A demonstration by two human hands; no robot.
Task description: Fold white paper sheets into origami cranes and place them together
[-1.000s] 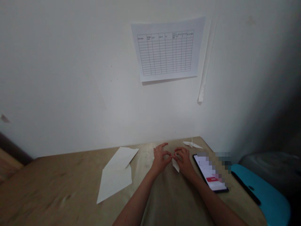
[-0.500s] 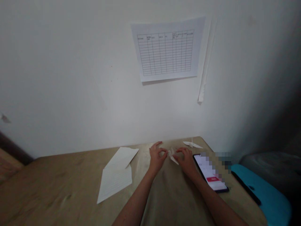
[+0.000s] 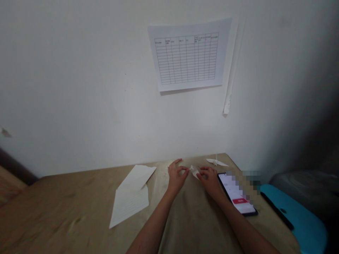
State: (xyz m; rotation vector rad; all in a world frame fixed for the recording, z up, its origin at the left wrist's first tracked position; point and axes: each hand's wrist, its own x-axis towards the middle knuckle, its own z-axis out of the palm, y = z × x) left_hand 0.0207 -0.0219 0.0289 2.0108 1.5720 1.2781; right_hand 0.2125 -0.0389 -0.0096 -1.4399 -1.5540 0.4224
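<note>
Over the tan tabletop (image 3: 66, 208), lower centre, my left hand (image 3: 177, 178) and right hand (image 3: 210, 180) pinch a flimsy white folded paper (image 3: 195, 172), best held at its edges.

Tan tabletop (image 3: 53, 201) | lined paper sheets (image 3: 129, 201) | paper crane (image 3: 216, 162) | smartphone (image 3: 234, 194)

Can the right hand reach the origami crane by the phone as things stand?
Probably yes: nothing lies between the right hand and the origami crane, though that hand is on the small folded paper.
</note>
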